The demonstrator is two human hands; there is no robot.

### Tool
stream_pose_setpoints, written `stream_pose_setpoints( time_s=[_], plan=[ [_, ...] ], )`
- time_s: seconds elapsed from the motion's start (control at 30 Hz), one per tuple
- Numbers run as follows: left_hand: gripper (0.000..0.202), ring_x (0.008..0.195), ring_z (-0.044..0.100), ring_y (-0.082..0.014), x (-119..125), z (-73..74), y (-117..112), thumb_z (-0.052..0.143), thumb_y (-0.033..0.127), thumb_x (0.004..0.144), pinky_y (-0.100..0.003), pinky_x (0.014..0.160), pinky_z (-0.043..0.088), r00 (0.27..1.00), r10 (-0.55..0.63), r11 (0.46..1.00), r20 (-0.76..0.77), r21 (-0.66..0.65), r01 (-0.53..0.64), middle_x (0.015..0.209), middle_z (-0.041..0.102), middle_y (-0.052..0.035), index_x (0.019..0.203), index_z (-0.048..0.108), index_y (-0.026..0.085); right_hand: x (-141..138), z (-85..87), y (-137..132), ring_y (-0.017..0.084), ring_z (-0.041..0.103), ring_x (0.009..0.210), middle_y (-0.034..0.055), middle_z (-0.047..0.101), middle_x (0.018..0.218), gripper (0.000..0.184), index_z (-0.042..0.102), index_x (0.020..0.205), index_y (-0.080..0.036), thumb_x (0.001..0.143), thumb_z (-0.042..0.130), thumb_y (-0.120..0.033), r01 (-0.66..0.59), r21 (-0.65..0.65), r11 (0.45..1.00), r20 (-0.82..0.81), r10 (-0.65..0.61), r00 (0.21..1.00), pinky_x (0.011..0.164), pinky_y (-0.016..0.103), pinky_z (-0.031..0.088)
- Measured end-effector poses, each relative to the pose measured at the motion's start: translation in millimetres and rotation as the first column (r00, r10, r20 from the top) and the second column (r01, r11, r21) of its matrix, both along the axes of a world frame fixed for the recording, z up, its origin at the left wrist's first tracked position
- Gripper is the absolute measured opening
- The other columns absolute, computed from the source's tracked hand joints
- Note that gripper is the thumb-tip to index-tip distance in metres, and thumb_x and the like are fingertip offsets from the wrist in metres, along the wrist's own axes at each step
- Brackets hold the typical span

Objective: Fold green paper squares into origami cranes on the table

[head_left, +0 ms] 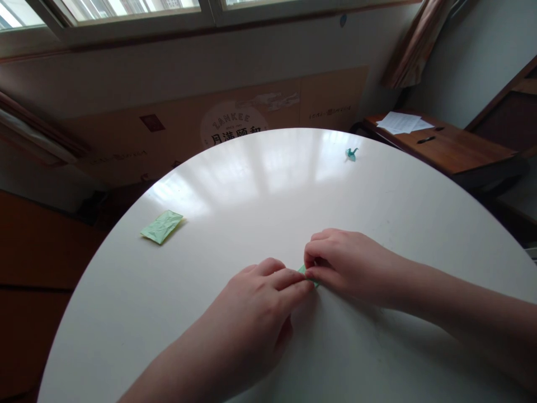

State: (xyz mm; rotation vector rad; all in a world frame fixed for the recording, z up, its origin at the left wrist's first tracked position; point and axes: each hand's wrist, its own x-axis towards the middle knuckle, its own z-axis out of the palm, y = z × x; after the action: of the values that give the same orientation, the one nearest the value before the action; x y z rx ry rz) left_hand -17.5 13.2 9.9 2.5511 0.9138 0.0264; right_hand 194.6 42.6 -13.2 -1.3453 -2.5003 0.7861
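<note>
A small piece of light green paper (302,269) lies on the white round table (235,224), mostly hidden under my fingertips. My left hand (255,308) holds it down from the left, its fingers bent and pressed together at the tips. From the right, my right hand (348,260) pinches the paper between thumb and curled fingers. The fingertips of both hands meet over it. Only slivers of green show between and below them, so its folded shape cannot be made out.
A crumpled light green paper packet (163,226) lies on the table at the left. Near the far edge sits a small teal folded paper crane (351,154). Beyond the table, a wooden desk (470,145) bears white sheets (400,122). Cardboard (176,129) leans under the window.
</note>
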Motion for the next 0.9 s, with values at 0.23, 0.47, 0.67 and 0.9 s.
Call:
stream_pose_setpoints(
  time_s=[0.23,0.47,0.67,0.9],
  plan=[
    [0.043,0.103,0.056,-0.0259,1,-2.5,-1,0.051,0.006,0.081,-0.045,0.091,0.05,0.999,-0.013,0.999,-0.034,0.033,0.014,0.116,0.068,-0.0017,0.118,0.064,0.024,15,2.7,10,0.018,0.06,0.071,-0.0002,0.07,0.082,0.011,0.064,0.084,-0.025,0.088,0.062,-0.035,0.146,-0.023,0.989,0.043,-0.145,0.989,0.058,0.026,0.036],
    [0.039,0.104,0.056,-0.0255,2,0.8,-2,0.053,0.007,0.079,-0.045,0.095,0.049,0.999,-0.009,1.0,-0.037,0.017,0.009,0.114,0.069,-0.0016,0.114,0.064,0.023,19,9.6,10,0.018,0.058,0.068,-0.0012,0.067,0.077,0.02,0.06,0.086,-0.025,0.082,0.068,-0.042,0.113,-0.059,0.992,0.049,-0.11,0.993,0.055,0.025,0.035],
    [0.041,0.105,0.055,-0.0255,1,0.6,-2,0.053,0.007,0.079,-0.044,0.094,0.048,1.0,-0.006,1.0,-0.03,0.012,0.006,0.114,0.069,-0.0017,0.115,0.064,0.024,10,7.2,4,0.017,0.056,0.069,-0.0017,0.065,0.077,0.02,0.058,0.083,-0.024,0.077,0.071,-0.038,0.119,-0.028,0.993,0.065,-0.117,0.991,0.057,0.025,0.034],
    [0.045,0.105,0.055,-0.0265,1,2.0,-4,0.053,0.007,0.08,-0.046,0.095,0.048,1.0,0.0,1.0,-0.029,0.0,0.0,0.116,0.068,-0.0014,0.119,0.064,0.026,10,9.6,9,0.017,0.057,0.067,-0.0022,0.066,0.075,0.017,0.059,0.086,-0.025,0.08,0.067,-0.039,0.147,-0.088,0.985,0.055,-0.143,0.988,0.054,0.025,0.033]
  ],
)
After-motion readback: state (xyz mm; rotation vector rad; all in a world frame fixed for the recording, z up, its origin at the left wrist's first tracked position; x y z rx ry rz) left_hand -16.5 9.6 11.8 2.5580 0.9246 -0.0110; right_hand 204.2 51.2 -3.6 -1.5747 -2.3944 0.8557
